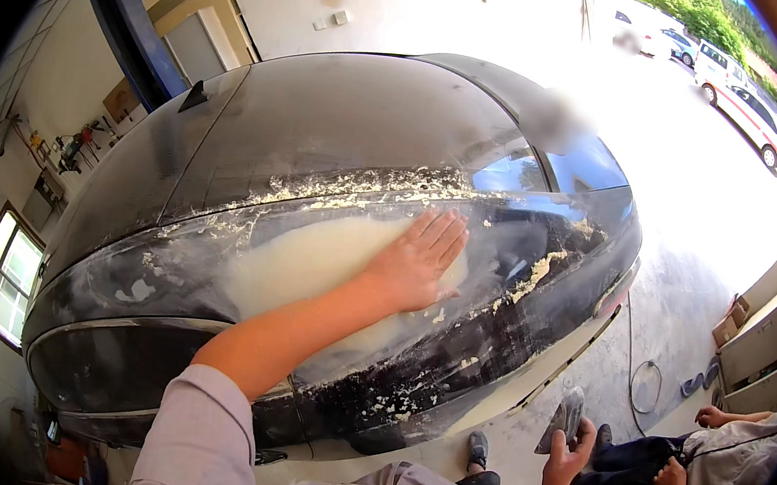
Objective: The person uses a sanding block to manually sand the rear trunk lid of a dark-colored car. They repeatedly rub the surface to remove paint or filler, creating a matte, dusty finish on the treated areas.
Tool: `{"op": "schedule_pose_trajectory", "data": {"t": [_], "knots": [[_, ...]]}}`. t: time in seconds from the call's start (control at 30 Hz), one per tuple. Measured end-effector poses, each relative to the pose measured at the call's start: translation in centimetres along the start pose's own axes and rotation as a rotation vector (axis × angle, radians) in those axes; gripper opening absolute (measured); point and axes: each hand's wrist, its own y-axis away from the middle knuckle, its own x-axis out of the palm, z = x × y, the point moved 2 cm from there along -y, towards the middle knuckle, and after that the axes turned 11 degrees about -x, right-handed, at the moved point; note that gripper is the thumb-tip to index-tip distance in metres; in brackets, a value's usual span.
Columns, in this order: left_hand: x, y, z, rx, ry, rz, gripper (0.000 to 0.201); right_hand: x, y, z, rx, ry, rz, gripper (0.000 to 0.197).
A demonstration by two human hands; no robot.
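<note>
My left hand (pixel 419 262) lies flat on the side panel of a dark car (pixel 325 124), fingers stretched out and slightly spread. Beneath it is a broad, smooth patch of cream-coloured filler (pixel 312 259). Crumbly filler bits (pixel 357 181) cling along the roof edge above, and more are scattered over the lower panel. Low on the right, apart from the car, my right hand (pixel 569 452) grips a flat, dark grey putty scraper (pixel 563 418) pointing upward. Dust dulls much of the car's paint.
A person (pixel 726 471) sits or crouches at the lower right, hands near the knees. A hose (pixel 644 384) lies on the floor behind. Cabinets (pixel 774 322) line the right side. A blue post (pixel 132 35) stands beyond the car, and parked vehicles (pixel 743 104) show outside.
</note>
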Motion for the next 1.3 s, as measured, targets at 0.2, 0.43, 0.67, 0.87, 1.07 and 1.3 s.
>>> {"op": "schedule_pose_trajectory", "data": {"t": [0.2, 0.43, 0.67, 0.87, 1.07, 1.3], "knots": [[2.9, -9.6, -3.4, -0.008, 0.003, 0.095, 0.101, -1.6, 1.7, -0.5, 0.118, -0.017, -0.053, 0.057], [2.0, -4.7, -2.6, 0.131, -0.027, 0.101, 0.105, -1.7, 1.2, -0.5, 0.203, -0.311, -0.104, 0.051], [-1.3, 8.3, 2.8, 0.029, 0.004, 0.03, 0.103, 4.2, -0.3, 3.0, 0.315, -0.589, -0.114, 0.046], [-6.0, 18.5, 9.3, -0.095, 0.028, -0.052, 0.103, 7.8, 1.5, 5.3, 0.192, -0.567, 0.037, 0.047], [-10.4, 27.0, 17.2, -0.45, -0.116, -0.199, 0.101, 8.6, 4.6, 6.5, 0.131, -0.351, 0.239, 0.049], [-8.8, 22.6, 16.4, -0.765, -0.19, -0.263, 0.1, 7.1, 3.2, 6.3, 0.118, -0.34, 0.159, 0.046]]}}
